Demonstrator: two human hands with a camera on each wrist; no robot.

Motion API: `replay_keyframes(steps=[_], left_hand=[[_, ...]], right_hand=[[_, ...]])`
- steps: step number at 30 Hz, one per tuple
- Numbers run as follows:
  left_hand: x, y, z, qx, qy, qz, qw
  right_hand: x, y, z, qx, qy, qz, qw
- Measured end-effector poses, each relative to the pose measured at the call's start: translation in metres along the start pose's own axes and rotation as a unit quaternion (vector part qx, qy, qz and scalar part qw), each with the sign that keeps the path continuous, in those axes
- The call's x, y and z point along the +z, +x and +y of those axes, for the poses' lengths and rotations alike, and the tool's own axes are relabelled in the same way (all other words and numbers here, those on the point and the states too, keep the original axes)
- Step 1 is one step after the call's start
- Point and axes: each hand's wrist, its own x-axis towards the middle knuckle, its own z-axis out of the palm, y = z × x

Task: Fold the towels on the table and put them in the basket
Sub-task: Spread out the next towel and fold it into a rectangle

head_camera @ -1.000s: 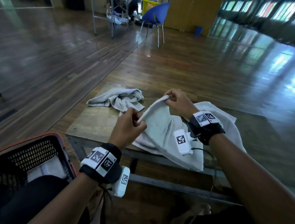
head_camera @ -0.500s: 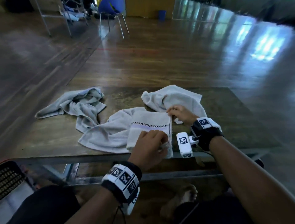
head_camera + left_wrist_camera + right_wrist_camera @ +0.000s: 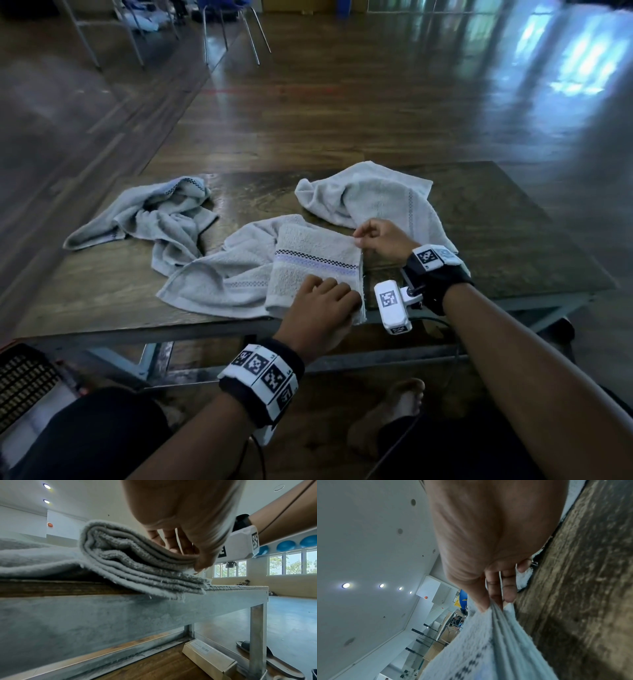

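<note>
Left hand (image 3: 322,301): pinches near corner of folded towel (image 3: 308,260).
Right hand (image 3: 383,240): pinches far corner.
Towel: grey, layered, checked stripe, on table (image 3: 496,240).

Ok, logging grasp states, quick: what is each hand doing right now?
Left hand: pinches the near corner of the folded towel.
Right hand: pinches the same towel's far corner.

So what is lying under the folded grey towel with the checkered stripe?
Under the folded grey striped towel lies a second, spread grey towel on the wooden table. How far it reaches beneath is covered.
</note>
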Motion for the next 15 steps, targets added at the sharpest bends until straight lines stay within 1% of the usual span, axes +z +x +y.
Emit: replay_keyframes(steps=[3, 5, 8, 11, 13, 15], left_hand=[[0.001, 0.002, 0.002, 0.007, -0.004, 0.048, 0.999], [0.003, 0.004, 0.003, 0.009, 0.000, 0.055, 0.998], [0.007, 0.002, 0.002, 0.009, 0.010, 0.009, 1.000], [0.006, 0.001, 0.002, -0.011, -0.018, -0.041, 0.999], [0.003, 0.004, 0.001, -0.031, -0.045, -0.061, 0.997], [-0.001, 0.006, -0.003, -0.058, -0.068, -0.061, 0.994]], right_hand=[[0.000, 0.001, 0.002, -0.005, 0.000, 0.003, 1.000], [0.000, 0.002, 0.002, -0.009, 0.006, 0.009, 1.000], [0.003, 0.005, 0.006, -0.012, -0.013, 0.013, 1.000], [0.005, 0.009, 0.012, -0.015, -0.065, 0.001, 0.998], [0.004, 0.009, 0.014, -0.018, -0.133, -0.032, 0.990], [0.003, 0.008, 0.012, -0.027, -0.186, -0.068, 0.980]])
